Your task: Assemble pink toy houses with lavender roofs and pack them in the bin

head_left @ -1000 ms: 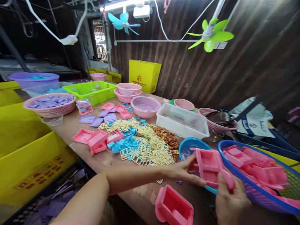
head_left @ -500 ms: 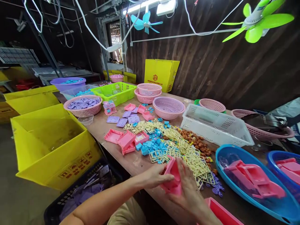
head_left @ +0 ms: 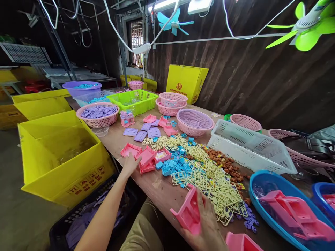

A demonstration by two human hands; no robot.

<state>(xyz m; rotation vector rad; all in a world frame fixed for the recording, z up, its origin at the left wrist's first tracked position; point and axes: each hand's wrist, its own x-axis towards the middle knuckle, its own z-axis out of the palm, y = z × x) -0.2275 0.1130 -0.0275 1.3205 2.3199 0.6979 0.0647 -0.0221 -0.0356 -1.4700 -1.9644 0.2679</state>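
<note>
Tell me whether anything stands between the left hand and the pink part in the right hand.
Nothing visible does: brown tabletop shows between the left hand and the pink part in the right hand. Blue pieces lie farther back.

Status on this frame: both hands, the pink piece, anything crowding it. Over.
Right hand gripping pink piece, tilted. Left hand at pink trays, grip unclear. Pale yellow frames heaped close beyond the held piece.

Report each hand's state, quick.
Left hand: at the pink trays; whether it grips one cannot be told.
Right hand: holding a pink plastic part.
</note>
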